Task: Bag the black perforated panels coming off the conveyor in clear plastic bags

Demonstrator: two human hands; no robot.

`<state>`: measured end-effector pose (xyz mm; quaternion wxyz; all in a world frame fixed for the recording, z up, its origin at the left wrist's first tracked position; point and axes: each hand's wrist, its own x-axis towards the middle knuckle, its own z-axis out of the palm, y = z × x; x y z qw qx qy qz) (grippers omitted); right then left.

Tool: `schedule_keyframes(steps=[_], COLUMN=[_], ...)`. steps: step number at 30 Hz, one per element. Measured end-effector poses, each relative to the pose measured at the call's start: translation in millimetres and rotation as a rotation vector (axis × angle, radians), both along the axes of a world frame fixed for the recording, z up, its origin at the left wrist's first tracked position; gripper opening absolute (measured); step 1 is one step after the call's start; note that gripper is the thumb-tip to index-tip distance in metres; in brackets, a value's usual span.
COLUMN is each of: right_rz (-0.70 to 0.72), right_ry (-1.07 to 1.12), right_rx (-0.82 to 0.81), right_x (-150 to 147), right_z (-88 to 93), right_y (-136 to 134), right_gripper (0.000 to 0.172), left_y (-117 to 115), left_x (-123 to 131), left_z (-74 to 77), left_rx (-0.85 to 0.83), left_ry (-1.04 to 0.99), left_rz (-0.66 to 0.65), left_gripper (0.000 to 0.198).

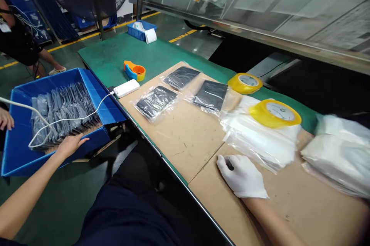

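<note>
White glove on the right hand (242,176): fingers open, gripping nothing, resting on the tan board (185,149) just below the clear plastic bags (260,138). Bare left hand (71,146): fingers open on the near wall of the blue corrugated bin (17,153), beside the bagged black packets (63,113).

The right hand (242,176) is covered by a thin white disposable glove (245,171), whose cuff is seen ending at the wrist; a small dark mark is visible near its knuckles. The left hand (71,146) is shown ungloved, and both forearms are left bare. The lower body is clothed in a dark navy garment (130,215).
</note>
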<state>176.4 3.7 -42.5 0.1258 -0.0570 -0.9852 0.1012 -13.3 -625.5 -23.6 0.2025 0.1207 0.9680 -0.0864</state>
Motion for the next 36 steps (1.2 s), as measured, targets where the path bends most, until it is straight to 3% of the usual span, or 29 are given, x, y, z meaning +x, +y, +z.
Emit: schedule_keyframes(steps=[10, 36], right_rz=[-0.002, 0.055], right_ry=[0.066, 0.122], right_rx=[-0.024, -0.043], right_x=[0.9, 0.0], right_z=[-2.5, -7.1], right_y=[3.5, 18.4], right_gripper=[0.047, 0.047], left_y=[72.2, 85.2], left_x=[-37.3, -27.6], left_z=[-7.9, -6.0], left_rx=[0.051, 0.067], left_ry=[0.07, 0.03], left_rz=[-0.048, 0.025], left_gripper=[0.044, 0.039])
